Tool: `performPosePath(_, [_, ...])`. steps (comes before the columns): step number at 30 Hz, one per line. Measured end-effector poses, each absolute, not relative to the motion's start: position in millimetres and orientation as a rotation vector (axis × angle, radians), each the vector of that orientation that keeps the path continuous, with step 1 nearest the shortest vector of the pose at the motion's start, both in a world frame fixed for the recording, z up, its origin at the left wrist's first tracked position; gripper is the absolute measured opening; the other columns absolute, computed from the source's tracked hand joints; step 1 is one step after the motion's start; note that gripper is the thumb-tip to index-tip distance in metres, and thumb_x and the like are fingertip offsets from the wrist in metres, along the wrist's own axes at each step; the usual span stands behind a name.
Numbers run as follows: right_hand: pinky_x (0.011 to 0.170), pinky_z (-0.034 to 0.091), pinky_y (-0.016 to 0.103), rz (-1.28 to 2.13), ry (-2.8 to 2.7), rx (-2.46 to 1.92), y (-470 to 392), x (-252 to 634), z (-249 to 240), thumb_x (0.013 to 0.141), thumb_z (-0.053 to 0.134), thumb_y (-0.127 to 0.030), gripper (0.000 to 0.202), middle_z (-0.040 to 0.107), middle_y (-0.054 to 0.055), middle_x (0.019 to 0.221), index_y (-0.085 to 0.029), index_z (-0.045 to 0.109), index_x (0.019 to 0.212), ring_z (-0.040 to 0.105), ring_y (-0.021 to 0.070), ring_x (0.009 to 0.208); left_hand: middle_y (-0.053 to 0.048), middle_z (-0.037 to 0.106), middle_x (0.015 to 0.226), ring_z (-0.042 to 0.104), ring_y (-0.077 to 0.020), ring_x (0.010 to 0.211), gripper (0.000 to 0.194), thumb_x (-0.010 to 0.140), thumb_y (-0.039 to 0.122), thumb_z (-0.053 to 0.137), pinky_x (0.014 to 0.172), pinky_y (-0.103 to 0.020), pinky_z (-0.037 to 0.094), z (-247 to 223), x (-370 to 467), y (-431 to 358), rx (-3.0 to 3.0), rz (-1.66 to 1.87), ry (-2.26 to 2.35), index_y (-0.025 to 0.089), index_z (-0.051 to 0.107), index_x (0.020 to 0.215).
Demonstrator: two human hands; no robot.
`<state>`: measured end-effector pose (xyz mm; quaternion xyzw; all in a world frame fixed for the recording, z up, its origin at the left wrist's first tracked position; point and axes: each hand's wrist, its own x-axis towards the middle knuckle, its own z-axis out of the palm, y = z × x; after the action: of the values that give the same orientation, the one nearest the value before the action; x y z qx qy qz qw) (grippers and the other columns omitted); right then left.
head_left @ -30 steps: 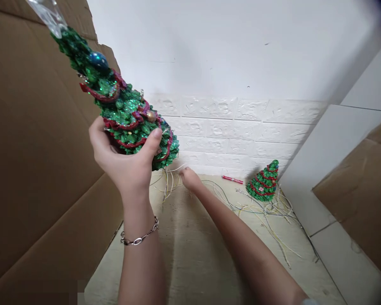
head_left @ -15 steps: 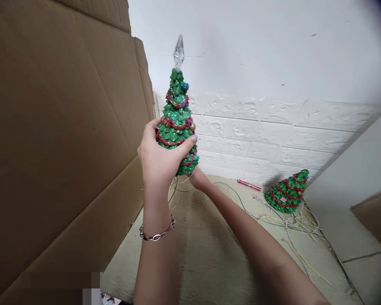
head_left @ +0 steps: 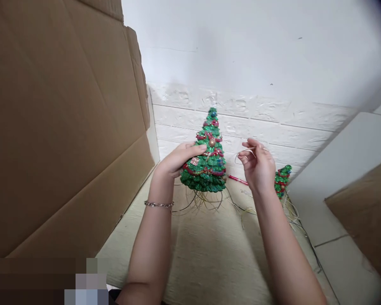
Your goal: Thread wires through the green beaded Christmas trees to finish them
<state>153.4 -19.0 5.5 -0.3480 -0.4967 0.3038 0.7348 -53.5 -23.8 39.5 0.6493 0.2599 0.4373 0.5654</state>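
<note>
My left hand point(head_left: 180, 157) grips the left side of a small green Christmas tree point(head_left: 206, 180), its thumb across the front. The tree stands upright above the table, trimmed with red garlands, a gold ball and a clear pointed topper point(head_left: 213, 99). Thin wires point(head_left: 205, 199) trail from its underside. To the right of the tree, my right hand point(head_left: 260, 167) is raised with its fingers curled around a thin pale wire point(head_left: 241, 153), which loops out toward the tree.
A second decorated tree point(head_left: 282, 180) sits on the right, partly behind my right forearm, with wires around it. A red pen-like stick point(head_left: 238, 180) lies near the white brick-patterned wall point(head_left: 180, 114). A tall cardboard box point(head_left: 66, 127) borders the table point(head_left: 209, 258) on the left.
The tree has moved right and lower and turned, showing its gold ball in front. My right hand has come out from beneath it to the right, now holding a wire.
</note>
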Motion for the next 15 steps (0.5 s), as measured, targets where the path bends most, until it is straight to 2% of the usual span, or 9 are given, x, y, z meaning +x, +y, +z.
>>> performPosePath(3, [0.073, 0.046, 0.032, 0.263, -1.081, -0.936, -38.2, 157.2, 3.5, 0.086, 0.038, -0.047, 0.036, 0.058, 0.008, 0.102, -0.021, 0.059, 0.1, 0.056, 0.0146, 0.078, -0.011, 0.068, 0.08, 0.064, -0.0309, 0.09, 0.049, 0.061, 0.055, 0.067, 0.074, -0.041, 0.052, 32.8, -25.7, -22.5, 1.55, 0.97, 0.58, 0.017, 0.066, 0.093])
performPosePath(6, [0.081, 0.044, 0.035, 0.082, -1.181, -1.003, -48.9, 155.6, 1.5, 0.087, 0.039, -0.042, 0.034, 0.062, 0.008, 0.094, -0.019, 0.061, 0.098, 0.056, 0.0186, 0.089, -0.01, 0.068, 0.077, 0.063, -0.0324, 0.093, 0.053, 0.059, 0.059, 0.067, 0.074, -0.043, 0.052, 26.9, -4.4, -28.0, 1.515, 1.136, 0.638, 0.018, 0.065, 0.094])
performPosePath(12, [0.077, 0.045, 0.033, 0.29, -1.316, -0.914, -58.6, 154.1, 5.3, 0.082, 0.046, -0.038, 0.026, 0.064, 0.006, 0.083, -0.019, 0.063, 0.082, 0.058, 0.0182, 0.083, -0.007, 0.067, 0.074, 0.063, -0.0306, 0.092, 0.056, 0.061, 0.068, 0.059, 0.078, -0.044, 0.051, 24.3, 3.8, -30.8, 1.374, 1.15, 0.615, 0.019, 0.063, 0.088])
performPosePath(15, [0.065, 0.045, 0.029, 0.641, -1.353, -0.786, -58.3, 157.3, 8.2, 0.076, 0.055, -0.042, 0.024, 0.063, 0.002, 0.081, -0.022, 0.064, 0.086, 0.056, 0.0139, 0.069, -0.007, 0.068, 0.084, 0.061, -0.0295, 0.097, 0.056, 0.062, 0.065, 0.06, 0.084, -0.043, 0.048, 30.4, 2.1, -30.5, 1.318, 1.182, 0.47, 0.02, 0.062, 0.095])
